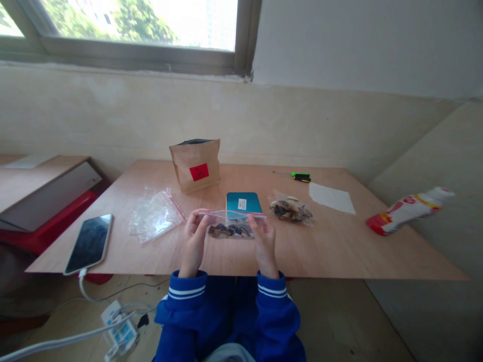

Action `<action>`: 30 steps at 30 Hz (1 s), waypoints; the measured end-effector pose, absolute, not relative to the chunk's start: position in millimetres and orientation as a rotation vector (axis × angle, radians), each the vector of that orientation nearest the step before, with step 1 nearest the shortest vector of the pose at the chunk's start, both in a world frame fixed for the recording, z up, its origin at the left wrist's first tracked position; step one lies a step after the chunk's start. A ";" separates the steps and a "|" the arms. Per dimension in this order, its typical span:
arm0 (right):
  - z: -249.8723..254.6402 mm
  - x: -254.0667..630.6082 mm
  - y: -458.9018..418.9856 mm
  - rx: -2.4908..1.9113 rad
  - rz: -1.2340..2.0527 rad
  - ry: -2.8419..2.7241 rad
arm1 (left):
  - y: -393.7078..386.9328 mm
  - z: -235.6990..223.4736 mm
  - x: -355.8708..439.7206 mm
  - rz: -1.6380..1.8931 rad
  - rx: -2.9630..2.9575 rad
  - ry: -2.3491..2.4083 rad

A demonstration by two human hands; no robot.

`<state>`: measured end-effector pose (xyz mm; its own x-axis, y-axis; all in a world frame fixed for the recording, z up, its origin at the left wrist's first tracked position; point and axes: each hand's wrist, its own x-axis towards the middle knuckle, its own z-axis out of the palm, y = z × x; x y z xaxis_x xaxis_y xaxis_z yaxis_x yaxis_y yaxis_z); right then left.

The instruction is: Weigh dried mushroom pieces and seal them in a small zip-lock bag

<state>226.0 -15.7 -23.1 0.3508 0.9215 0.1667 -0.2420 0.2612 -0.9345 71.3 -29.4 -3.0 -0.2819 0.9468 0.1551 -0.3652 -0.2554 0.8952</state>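
Observation:
Between my two hands is a clear zip bag [231, 230] with dark brown and pale dried pieces in it, like dried mushrooms. My left hand [194, 239] pinches its upper left corner, and my right hand [264, 242] pinches the upper right corner. A red line runs along the bag's top edge. Just behind it lies a teal square object [249, 200] with a white label, partly hidden by the bag. To the right sits another clear bag [291, 210] filled with similar dried pieces. Left of my hands lie several flat clear zip bags [154, 216].
A brown paper pouch [196, 168] with a red label stands open at the back. Screwdrivers [301, 176] and a white paper [332, 197] are at the back right. A red-and-white bottle [407, 211] stands far right; a phone [89, 243] with a white cable lies at left.

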 end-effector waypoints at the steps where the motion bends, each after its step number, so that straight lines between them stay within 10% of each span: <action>1: -22.9 226.9 -15.8 -0.980 0.926 -0.858 | -29.4 -3.2 71.1 1.692 0.947 0.978; 30: -17.7 234.6 -23.4 -1.101 0.685 -0.980 | -33.9 1.0 77.0 1.648 1.144 1.203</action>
<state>234.6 -23.4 -17.7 0.4295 0.8516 0.3006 0.0096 0.3285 -0.9445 77.0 -33.9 1.0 -0.2898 0.9328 0.2141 -0.0807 -0.2467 0.9657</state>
